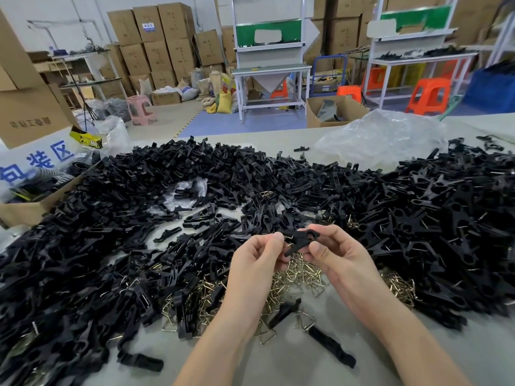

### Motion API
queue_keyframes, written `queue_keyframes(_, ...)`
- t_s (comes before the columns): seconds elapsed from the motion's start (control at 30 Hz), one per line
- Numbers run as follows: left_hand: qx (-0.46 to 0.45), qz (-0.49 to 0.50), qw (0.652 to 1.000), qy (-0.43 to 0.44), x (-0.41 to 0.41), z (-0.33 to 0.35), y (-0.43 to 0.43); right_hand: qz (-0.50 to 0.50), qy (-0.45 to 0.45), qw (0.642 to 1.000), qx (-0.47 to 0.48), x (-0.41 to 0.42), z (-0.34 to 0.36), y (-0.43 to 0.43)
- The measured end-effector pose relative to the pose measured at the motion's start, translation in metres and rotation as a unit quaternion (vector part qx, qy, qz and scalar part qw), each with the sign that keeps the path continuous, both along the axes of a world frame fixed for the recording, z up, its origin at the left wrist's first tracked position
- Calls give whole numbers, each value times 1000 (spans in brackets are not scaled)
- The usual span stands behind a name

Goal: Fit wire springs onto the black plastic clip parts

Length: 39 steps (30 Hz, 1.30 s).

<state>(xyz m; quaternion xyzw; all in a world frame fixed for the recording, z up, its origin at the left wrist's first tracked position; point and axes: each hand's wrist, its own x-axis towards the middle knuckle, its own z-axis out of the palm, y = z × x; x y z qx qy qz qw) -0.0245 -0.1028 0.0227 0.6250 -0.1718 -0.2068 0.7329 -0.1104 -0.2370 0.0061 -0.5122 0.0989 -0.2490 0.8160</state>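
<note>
Both hands hold one black plastic clip part (pixel 299 237) above the table. My left hand (pixel 257 259) pinches its left end, where a bit of brass wire spring shows at the fingertips. My right hand (pixel 338 253) grips the right end between thumb and fingers. Below the hands lies a heap of loose wire springs (pixel 299 277). A huge pile of black clip parts (pixel 195 185) covers the table around them.
A crumpled clear plastic bag (pixel 381 137) lies at the far right of the grey table (pixel 292 366). A cardboard box (pixel 30 210) stands at the left edge. Loose clip parts (pixel 331 346) and single springs lie near my forearms. Benches, stools and stacked cartons stand beyond.
</note>
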Motion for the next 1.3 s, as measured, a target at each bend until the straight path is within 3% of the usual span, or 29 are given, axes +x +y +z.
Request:
queue_keyframes(0.17,-45,-17,997,52,-4,5,-1,-2,-3,1000,-6,0,3,2)
queue_keyframes(0.6,-38,-48,997,55,-4,8,1,3,-8,1000,-17,-2,5,1)
queue_keyframes(0.87,-78,-119,982,124,-2,5,4,10,-11,1000,-4,-3,3,-2)
queue_keyframes(1.3,-99,-156,971,153,-10,5,1,45,-26,994,93,2,0,0)
